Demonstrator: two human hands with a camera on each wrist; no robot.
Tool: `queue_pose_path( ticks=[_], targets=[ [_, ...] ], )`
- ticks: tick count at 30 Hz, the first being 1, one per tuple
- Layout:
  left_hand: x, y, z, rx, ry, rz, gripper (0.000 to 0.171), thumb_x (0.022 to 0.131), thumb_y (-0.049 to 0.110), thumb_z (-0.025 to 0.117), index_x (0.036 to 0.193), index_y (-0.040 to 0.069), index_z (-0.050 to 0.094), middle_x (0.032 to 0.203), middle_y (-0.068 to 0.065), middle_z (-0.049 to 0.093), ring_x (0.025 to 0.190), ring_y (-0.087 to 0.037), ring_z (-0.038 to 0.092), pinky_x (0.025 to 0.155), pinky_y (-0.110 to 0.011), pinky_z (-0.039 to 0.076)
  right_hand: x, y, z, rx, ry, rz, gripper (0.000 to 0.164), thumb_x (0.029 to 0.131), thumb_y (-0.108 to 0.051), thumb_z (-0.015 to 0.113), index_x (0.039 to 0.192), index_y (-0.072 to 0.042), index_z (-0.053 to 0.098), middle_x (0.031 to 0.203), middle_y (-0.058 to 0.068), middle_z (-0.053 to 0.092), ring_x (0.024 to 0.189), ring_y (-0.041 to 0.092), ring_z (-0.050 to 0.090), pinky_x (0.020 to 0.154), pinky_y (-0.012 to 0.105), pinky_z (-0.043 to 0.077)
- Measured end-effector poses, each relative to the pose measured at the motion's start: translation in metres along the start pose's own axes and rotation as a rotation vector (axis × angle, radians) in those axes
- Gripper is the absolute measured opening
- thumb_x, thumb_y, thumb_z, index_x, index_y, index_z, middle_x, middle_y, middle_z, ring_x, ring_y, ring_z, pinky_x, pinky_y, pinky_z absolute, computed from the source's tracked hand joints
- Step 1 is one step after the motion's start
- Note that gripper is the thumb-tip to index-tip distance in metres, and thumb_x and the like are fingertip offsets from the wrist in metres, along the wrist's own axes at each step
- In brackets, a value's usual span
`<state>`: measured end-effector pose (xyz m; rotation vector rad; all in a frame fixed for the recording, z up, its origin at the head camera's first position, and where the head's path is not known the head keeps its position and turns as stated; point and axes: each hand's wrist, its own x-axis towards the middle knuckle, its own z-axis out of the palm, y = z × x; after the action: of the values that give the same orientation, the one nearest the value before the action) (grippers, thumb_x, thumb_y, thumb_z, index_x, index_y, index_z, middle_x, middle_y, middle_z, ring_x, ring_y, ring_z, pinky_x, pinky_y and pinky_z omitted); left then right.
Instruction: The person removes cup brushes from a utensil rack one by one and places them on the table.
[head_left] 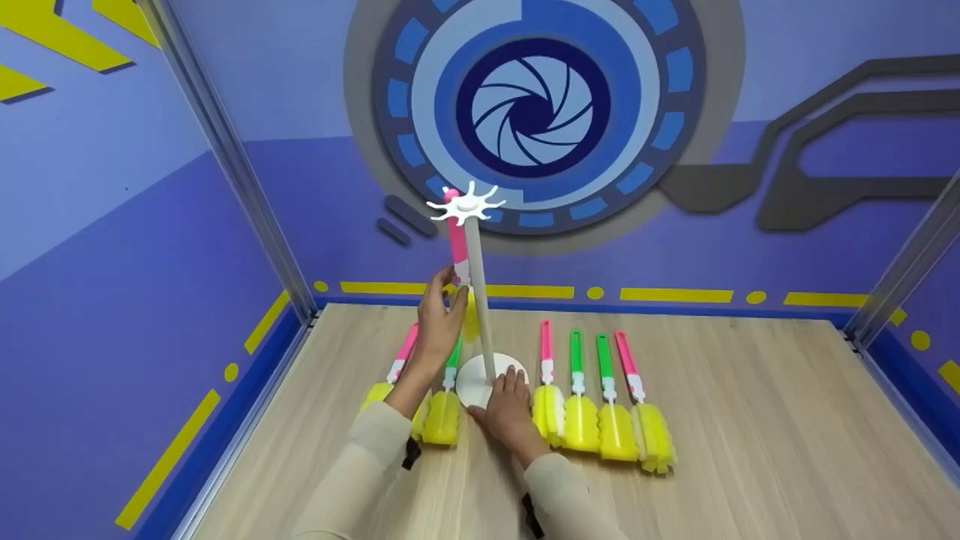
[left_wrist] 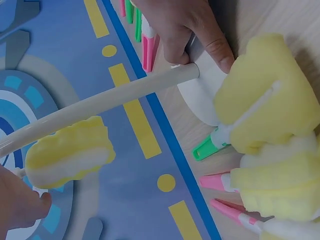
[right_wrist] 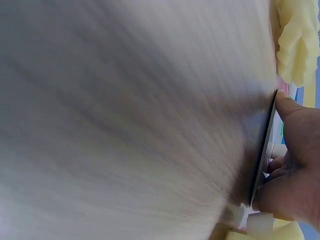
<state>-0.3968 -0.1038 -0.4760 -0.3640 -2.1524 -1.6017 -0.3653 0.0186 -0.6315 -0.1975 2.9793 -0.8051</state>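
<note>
A white stand has a round base (head_left: 472, 382), a thin pole (head_left: 480, 300) and a ring of curved hooks (head_left: 466, 204) on top. My left hand (head_left: 439, 319) holds a sponge bottle brush around its white neck. Its pink handle (head_left: 457, 240) points up, with the tip at the hooks, and its yellow and white sponge head (left_wrist: 70, 152) hangs beside the pole. My right hand (head_left: 510, 405) lies on the base with its fingers stretched out over the top. In the right wrist view, the right thumb (right_wrist: 287, 105) reaches the base's rim.
Right of the base, several bottle brushes (head_left: 581, 424) with pink and green handles lie in a row on the wooden table (head_left: 750, 420). Left of it lie more, including a green-handled brush (head_left: 442, 416), partly behind my left arm. A blue patterned wall (head_left: 300, 195) stands behind.
</note>
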Motion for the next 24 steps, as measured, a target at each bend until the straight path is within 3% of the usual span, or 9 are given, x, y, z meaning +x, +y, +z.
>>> queue_pose_path(
  ticks=[5, 10, 15, 20, 24],
  targets=[
    [0.0044, -0.0032, -0.001, -0.008, 0.038, 0.049, 0.046, 0.104, 0.015, 0.06, 0.144, -0.003, 0.048, 0.142, -0.02, 0.054, 0.135, -0.033, 0.049, 0.114, -0.05, 0.038, 0.0006, -0.0001, 0.0009, -0.012, -0.013, 0.001, 0.089, 0.095, -0.044, 0.07, 0.149, 0.016, 0.032, 0.16, 0.035, 0.022, 0.15, 0.049, 0.017, 0.121, 0.055, 0.019],
    [0.0062, -0.0046, -0.002, -0.037, 0.055, 0.027, 0.045, 0.103, 0.014, 0.062, 0.143, -0.001, 0.05, 0.139, -0.018, 0.058, 0.132, -0.03, 0.053, 0.113, -0.047, 0.039, 0.0001, -0.0007, 0.0001, -0.012, -0.032, 0.005, 0.089, 0.095, -0.045, 0.069, 0.149, 0.016, 0.032, 0.16, 0.035, 0.021, 0.151, 0.048, 0.016, 0.121, 0.055, 0.019],
    [0.0053, -0.0043, -0.0005, -0.044, 0.027, -0.008, 0.046, 0.103, 0.017, 0.061, 0.145, 0.001, 0.049, 0.137, -0.017, 0.059, 0.129, -0.028, 0.055, 0.113, -0.042, 0.04, -0.0013, -0.001, 0.0001, -0.01, -0.036, 0.014, 0.089, 0.095, -0.044, 0.069, 0.15, 0.015, 0.031, 0.161, 0.034, 0.02, 0.151, 0.048, 0.015, 0.122, 0.055, 0.018],
    [0.0036, -0.0053, 0.0046, -0.032, 0.04, -0.034, 0.041, 0.102, 0.015, 0.063, 0.139, -0.001, 0.055, 0.13, -0.017, 0.064, 0.122, -0.03, 0.061, 0.105, -0.044, 0.048, -0.0027, 0.0012, 0.0007, -0.012, -0.038, 0.006, 0.09, 0.095, -0.045, 0.069, 0.149, 0.016, 0.031, 0.161, 0.035, 0.02, 0.151, 0.048, 0.015, 0.121, 0.055, 0.018],
    [0.0067, -0.0056, 0.0079, 0.006, 0.055, -0.011, 0.032, 0.101, 0.014, 0.065, 0.129, 0.0, 0.062, 0.117, -0.016, 0.069, 0.109, -0.027, 0.065, 0.096, -0.043, 0.053, -0.0032, 0.0023, -0.001, 0.0, -0.037, 0.009, 0.09, 0.095, -0.045, 0.069, 0.15, 0.015, 0.031, 0.161, 0.034, 0.019, 0.151, 0.048, 0.014, 0.122, 0.054, 0.017]
  ],
)
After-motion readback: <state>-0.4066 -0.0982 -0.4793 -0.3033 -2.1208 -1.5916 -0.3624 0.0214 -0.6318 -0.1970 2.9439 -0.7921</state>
